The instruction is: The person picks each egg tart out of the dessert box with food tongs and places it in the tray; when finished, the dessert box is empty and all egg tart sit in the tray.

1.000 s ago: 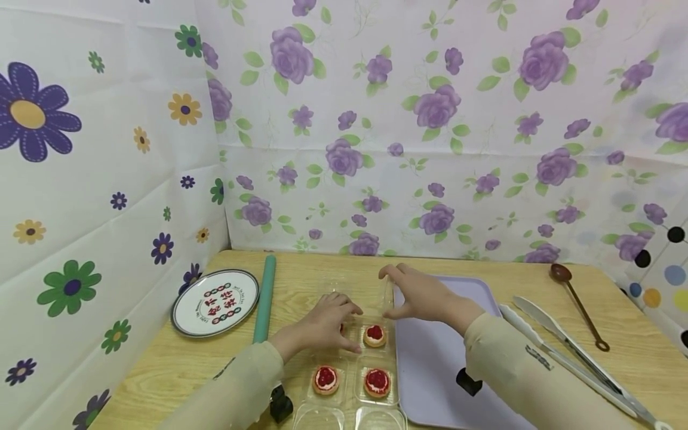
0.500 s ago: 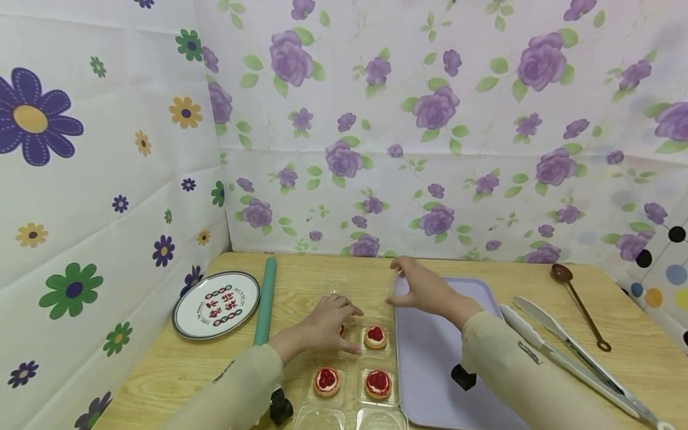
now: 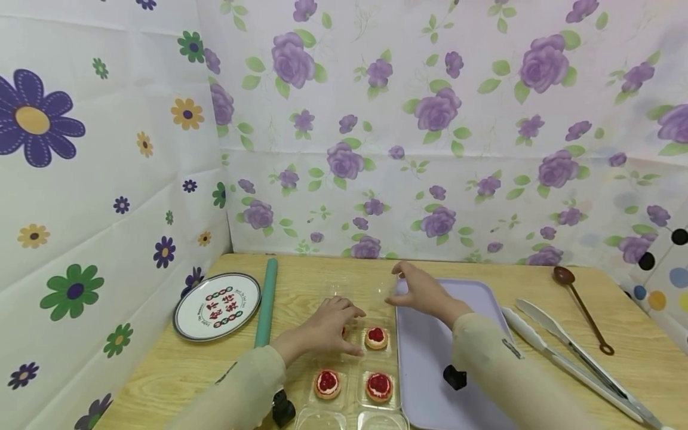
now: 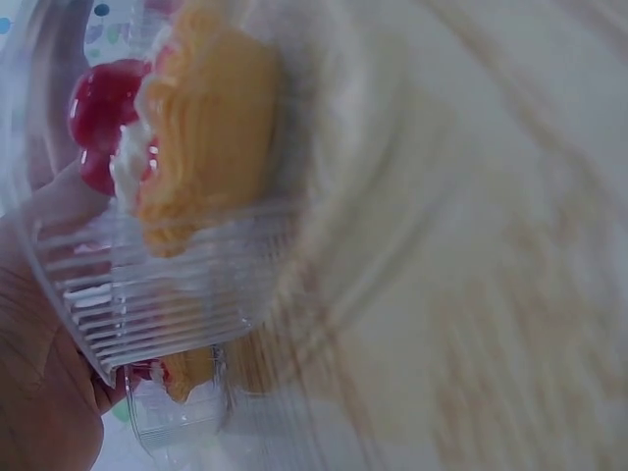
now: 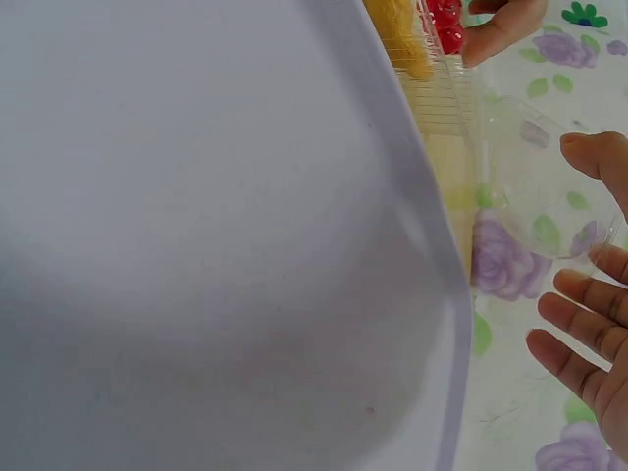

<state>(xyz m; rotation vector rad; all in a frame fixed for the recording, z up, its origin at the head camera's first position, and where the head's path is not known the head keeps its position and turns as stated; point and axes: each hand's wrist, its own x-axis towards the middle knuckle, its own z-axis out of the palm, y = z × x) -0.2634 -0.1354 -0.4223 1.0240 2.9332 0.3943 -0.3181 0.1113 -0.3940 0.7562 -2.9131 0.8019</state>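
Note:
Small fruit tarts with red topping sit in clear plastic clamshell boxes at the table's middle. My left hand (image 3: pixel 329 326) reaches over the back left tart, mostly covering it. Its thumb and forefinger hold the left side of the back right box, around its tart (image 3: pixel 376 338). My right hand (image 3: pixel 421 292) is at that box's raised clear lid (image 5: pixel 538 182), thumb on one edge and forefinger on the other; the remaining fingers spread loosely. Nearer me are a front left tart (image 3: pixel 327 384) and a front right tart (image 3: pixel 379 387), their lids folded out toward me.
A lilac tray (image 3: pixel 430 364) lies right beside the boxes, under my right forearm. Farther right are metal tongs (image 3: pixel 577 358) and a brown ladle (image 3: pixel 583 307). To the left lie a teal roll (image 3: pixel 267 301) and a white plate (image 3: pixel 217 307). Flowered cloth hangs behind and at the left.
My right hand has shifted slightly right and away from me with the lid, then stayed near the tray's left edge. The left hand has held its place.

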